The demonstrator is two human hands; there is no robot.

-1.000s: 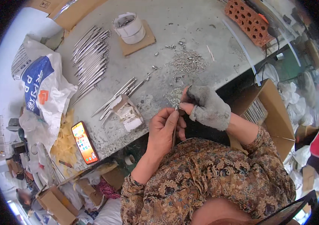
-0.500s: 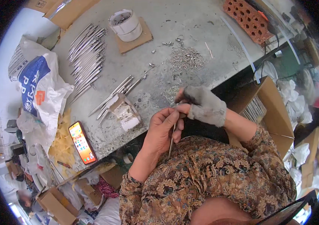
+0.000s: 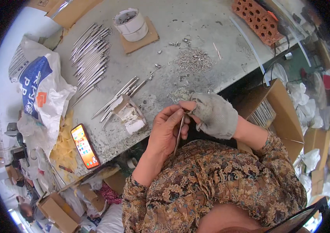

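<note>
We see the left hand (image 3: 167, 132) clamped on a thin metal rod (image 3: 179, 134); the gloved right hand (image 3: 213, 114) pinches its top; loose rods (image 3: 120, 95), a phone (image 3: 85, 146) lie on the desk (image 3: 196, 23).

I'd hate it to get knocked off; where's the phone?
The phone lies at the table's near edge, on the person's left, beside the white sack.

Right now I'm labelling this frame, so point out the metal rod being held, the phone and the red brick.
metal rod (image 3: 179, 134), head view, mid-shaft.
phone (image 3: 85, 146), head view, screen centre.
red brick (image 3: 257, 20), head view, perforated top face.
</note>
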